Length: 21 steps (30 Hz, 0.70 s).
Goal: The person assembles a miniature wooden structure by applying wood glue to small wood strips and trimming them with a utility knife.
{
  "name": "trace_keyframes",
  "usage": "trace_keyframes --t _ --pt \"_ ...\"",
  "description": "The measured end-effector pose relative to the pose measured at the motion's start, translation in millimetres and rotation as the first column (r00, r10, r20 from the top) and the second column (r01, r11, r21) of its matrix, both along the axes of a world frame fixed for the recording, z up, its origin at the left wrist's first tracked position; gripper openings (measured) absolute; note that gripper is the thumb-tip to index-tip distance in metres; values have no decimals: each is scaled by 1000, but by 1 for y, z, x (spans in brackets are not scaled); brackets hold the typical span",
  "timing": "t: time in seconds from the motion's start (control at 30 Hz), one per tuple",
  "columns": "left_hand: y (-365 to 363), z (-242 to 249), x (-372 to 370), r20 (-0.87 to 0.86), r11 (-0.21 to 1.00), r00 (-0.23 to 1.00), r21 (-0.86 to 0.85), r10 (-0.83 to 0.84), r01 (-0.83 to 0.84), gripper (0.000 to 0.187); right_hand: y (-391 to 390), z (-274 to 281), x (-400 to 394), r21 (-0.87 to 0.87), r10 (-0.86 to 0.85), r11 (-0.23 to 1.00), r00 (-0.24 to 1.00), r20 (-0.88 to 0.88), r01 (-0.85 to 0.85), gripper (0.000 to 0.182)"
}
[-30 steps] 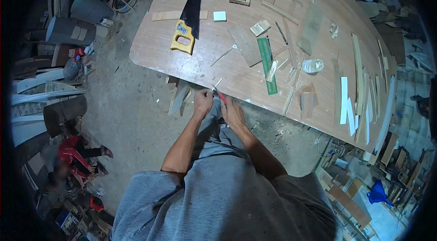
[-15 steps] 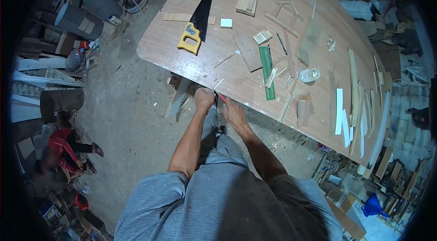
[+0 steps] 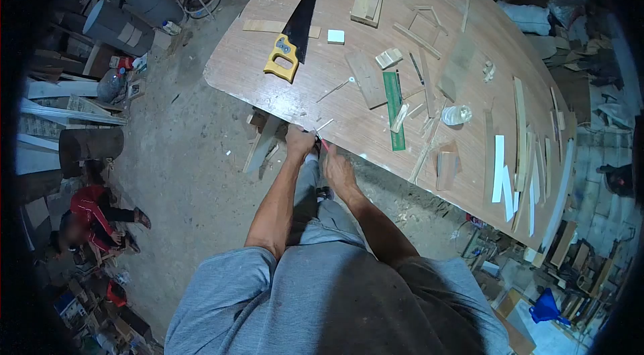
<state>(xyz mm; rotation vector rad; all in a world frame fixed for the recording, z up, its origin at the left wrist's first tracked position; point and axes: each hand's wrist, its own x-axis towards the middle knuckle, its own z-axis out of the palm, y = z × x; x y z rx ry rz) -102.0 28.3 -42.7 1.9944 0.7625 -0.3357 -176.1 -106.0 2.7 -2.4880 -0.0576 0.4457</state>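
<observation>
Pale strip [image 3: 325,125]: we see a thin, straight, whitish piece at the near edge of the table [image 3: 235,60].
Left hand [image 3: 299,141]: our fingers are curled in, pinching the strip's near end by that table edge.
Right hand [image 3: 341,171]: wrapped around a red tool [image 3: 326,145], just off the table's near edge.
Clear container [image 3: 456,115]: towards the table's right side; we cannot tell its contents.
Strip's long axis: slanted, its free end pointing rightward and inward over the table.

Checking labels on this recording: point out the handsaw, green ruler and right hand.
Handsaw [image 3: 300,28]: head view, on its dark blade.
Green ruler [image 3: 392,104]: head view, near mid-length.
Right hand [image 3: 341,170]: head view, on its back.
</observation>
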Motion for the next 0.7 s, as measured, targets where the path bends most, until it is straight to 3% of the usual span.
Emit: trace_keyframes --t 0.07,0.27,0.37,0.5,0.57,0.63,0.7 --pt "5 -21 2 -40 993 999 -116 -21 16 47 2 -2 1 -37 0 999 1000 1 0 25" --pt "3 16 2 -30 996 998 -75 -52 49 45 2 5 4 -59 21 998 1000 -15 -22 25" --pt "8 -34 5 -49 993 998 -112 -36 30 42 2 0 3 -89 15 996 1000 -5 -15 25" --pt "8 6 -8 109 980 986 -138 -126 140 29 5 0 2 -101 -6 995 999 -53 0 20" --pt "5 19 -18 336 979 926 -51 -171 199 15 9 2 0 -119 -33 993 995 -97 22 21" --pt "3 28 -16 365 968 899 41 -243 246 11 15 3 6 -100 -62 993 996 -65 56 23" --pt "6 23 -18 423 872 770 336 -477 356 11 19 0 4 -80 -103 992 993 -52 98 26"
